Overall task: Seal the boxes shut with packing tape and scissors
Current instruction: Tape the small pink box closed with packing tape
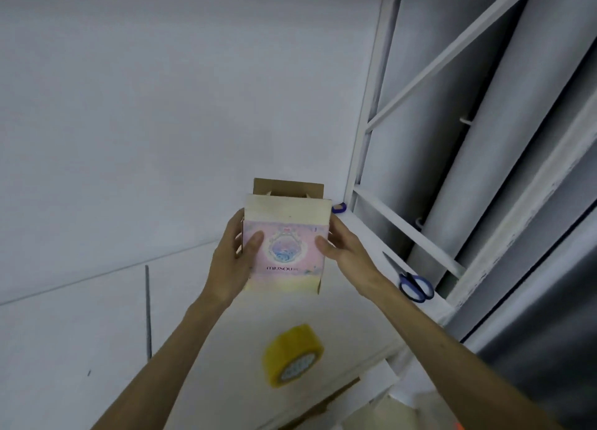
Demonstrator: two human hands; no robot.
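Between the two hands: one small box [286, 235], printed face pink and pale yellow and turned toward the wearer. The left hand [231, 261] clasps its left side and the right hand [342, 251] its right side, fingers wrapped behind, each thumb pressed flat on the printed face.

- Far end of the box, beyond the thumbs: brown flap [288, 187] standing up, opening visible beneath it. No tape shows on any face in view.
- Nearer the wearer than the grip, between the forearms: tape roll [292, 355], yellow, lying tilted on the white table [80, 332], no hand on it.
- Right of the right hand, apart from it: scissors [413, 284], blue handles, blades closed, lying at the table's edge.
- Beyond the right hand, just past the box's far corner: small blue object [339, 208], too little visible to name.
- Left of the left forearm: thin grey rod [148, 310] on the table.

Progress, judged: early. This box appears unsealed: flap still to be folded down, tape to be laid and cut. No other boxes are in sight, so the count remaining is unknown.
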